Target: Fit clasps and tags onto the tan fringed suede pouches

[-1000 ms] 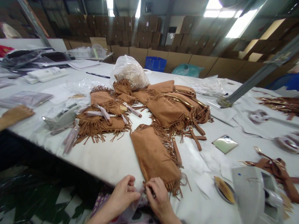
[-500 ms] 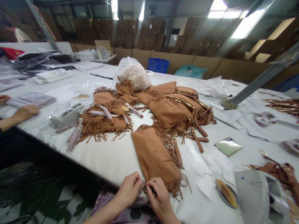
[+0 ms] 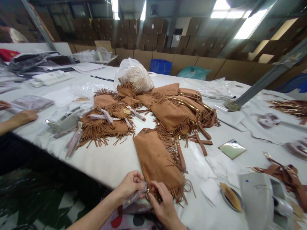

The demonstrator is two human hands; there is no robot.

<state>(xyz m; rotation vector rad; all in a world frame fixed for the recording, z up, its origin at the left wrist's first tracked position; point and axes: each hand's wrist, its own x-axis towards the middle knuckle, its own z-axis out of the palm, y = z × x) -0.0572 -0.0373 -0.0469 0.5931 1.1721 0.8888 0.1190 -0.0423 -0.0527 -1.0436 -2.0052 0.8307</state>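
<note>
A brown fringed suede bag (image 3: pixel 157 156) lies flat at the table's front edge. At its near left corner, my left hand (image 3: pixel 131 185) pinches a clear plastic wrap (image 3: pixel 135 197) with something strip-like inside. My right hand (image 3: pixel 164 203) is closed by the same corner, its thumb and forefinger at a small gold metal clasp (image 3: pixel 147 191). The clasp is partly hidden by the fingers. Beyond, several more fringed bags (image 3: pixel 170 113) with gold trim and wrist straps are piled up. To the left, other fringed bags (image 3: pixel 105 126) carry plastic-wrapped straps (image 3: pixel 107 118).
A tape dispenser (image 3: pixel 64 119) stands at left, near another person's hand (image 3: pixel 25 118) beside a plastic-wrapped packet (image 3: pixel 33 103). On the right are a phone (image 3: pixel 232 149), a grey dispenser (image 3: pixel 262 199), brown straps (image 3: pixel 283 175) and a slanted metal post (image 3: pixel 259 81). A stuffed plastic bag (image 3: pixel 135 76) sits behind.
My left hand has shifted slightly up and left, drawing the plastic wrap out into view. The gold clasp now shows between my hands. The view has shifted slightly.
</note>
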